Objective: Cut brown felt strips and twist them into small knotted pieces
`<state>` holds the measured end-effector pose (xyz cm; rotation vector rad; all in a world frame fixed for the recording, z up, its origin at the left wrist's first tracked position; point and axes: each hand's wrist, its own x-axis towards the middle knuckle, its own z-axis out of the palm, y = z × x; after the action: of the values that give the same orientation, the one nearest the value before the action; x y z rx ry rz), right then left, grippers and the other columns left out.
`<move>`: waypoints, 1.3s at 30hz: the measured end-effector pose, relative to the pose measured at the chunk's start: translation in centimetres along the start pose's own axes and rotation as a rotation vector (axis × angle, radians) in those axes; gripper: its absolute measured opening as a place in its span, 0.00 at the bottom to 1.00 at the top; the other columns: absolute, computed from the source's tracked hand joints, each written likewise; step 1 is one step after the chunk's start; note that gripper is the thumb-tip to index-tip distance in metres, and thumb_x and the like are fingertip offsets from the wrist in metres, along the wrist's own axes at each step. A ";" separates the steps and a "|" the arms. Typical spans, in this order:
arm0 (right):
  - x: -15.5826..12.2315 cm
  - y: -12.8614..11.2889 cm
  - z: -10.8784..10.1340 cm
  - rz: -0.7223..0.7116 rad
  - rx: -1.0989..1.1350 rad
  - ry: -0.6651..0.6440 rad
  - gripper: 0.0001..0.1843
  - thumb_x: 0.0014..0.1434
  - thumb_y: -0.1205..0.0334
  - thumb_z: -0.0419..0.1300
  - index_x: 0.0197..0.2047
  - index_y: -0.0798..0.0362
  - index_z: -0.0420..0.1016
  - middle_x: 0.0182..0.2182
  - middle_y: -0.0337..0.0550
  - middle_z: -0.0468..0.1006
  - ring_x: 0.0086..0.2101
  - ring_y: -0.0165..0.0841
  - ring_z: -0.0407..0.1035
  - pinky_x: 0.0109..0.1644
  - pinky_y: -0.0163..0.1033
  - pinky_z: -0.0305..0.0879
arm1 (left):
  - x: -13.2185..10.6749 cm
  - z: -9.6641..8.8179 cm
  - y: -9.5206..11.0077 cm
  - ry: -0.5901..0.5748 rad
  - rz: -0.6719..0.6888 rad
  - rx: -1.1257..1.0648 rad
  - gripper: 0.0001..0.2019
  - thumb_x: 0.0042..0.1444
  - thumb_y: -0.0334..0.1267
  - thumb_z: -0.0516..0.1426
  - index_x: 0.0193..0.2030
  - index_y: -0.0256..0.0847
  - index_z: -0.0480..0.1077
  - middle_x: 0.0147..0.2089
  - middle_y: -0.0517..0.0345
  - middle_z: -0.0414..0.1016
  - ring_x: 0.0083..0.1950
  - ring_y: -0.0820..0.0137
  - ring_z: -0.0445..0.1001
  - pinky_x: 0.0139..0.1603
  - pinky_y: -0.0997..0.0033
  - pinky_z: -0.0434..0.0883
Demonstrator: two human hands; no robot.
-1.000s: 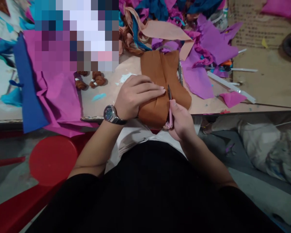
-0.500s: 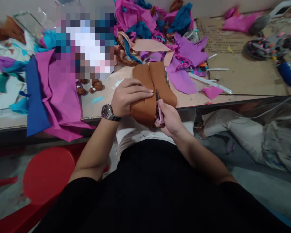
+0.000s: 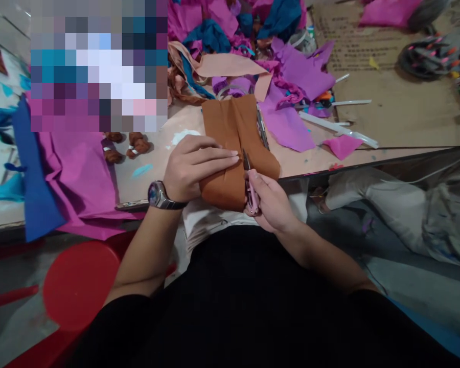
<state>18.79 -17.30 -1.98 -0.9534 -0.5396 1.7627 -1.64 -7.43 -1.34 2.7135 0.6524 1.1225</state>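
The right hand (image 3: 274, 204) wraps its grip tight around pink-handled snips (image 3: 250, 189), blades at a fold in the brown cloth (image 3: 230, 122), which drapes over the surface's (image 3: 157, 163) near edge. The left hand (image 3: 193, 168) lies flat on the cloth, fingers extended, grasping nothing. Pulling the cloth taut beside the blades should give a clean cut. Purple scraps (image 3: 287, 125) lie beyond.

Two hands were in view at the desk (image 3: 299, 158): one left hand (image 3: 193, 168) and one right hand (image 3: 272, 202), with one wristwatch (image 3: 157, 194). There was one folded brown cloth (image 3: 230, 128) and one pair of pink-handled snips (image 3: 250, 189). Also counted were two brown twisted bundles (image 3: 138, 145), one blue sheet (image 3: 34, 184), one small turquoise scrap (image 3: 142, 169) and one red stool (image 3: 80, 283). Loose white strips (image 3: 352, 102) numbered at least three.
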 end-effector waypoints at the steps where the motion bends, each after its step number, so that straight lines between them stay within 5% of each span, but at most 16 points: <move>1: 0.0 0.1 0.0 0.003 -0.001 0.006 0.26 0.58 0.36 0.71 0.35 0.50 0.69 0.19 0.29 0.68 0.15 0.23 0.55 0.17 0.33 0.47 | 0.0 0.0 0.0 0.003 0.016 0.008 0.17 0.72 0.43 0.57 0.64 0.57 0.76 0.54 0.59 0.85 0.57 0.62 0.79 0.58 0.54 0.75; 28: 0.4 0.9 0.0 -0.007 -0.041 0.038 0.25 0.60 0.35 0.68 0.36 0.49 0.71 0.18 0.28 0.62 0.15 0.23 0.52 0.17 0.33 0.48 | -0.5 0.0 0.0 -0.073 -0.007 0.029 0.17 0.74 0.47 0.52 0.62 0.55 0.77 0.52 0.56 0.86 0.58 0.60 0.80 0.56 0.51 0.74; 39: 0.4 0.8 0.2 0.014 -0.017 0.052 0.24 0.59 0.37 0.70 0.37 0.49 0.71 0.19 0.28 0.62 0.17 0.24 0.52 0.17 0.33 0.48 | -0.3 0.0 0.2 -0.039 0.044 0.032 0.17 0.74 0.41 0.53 0.65 0.56 0.75 0.53 0.59 0.85 0.58 0.61 0.79 0.54 0.51 0.74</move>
<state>18.09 -17.27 -2.54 -1.0141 -0.5173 1.7432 -1.75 -7.79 -1.51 2.7823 0.6134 1.0753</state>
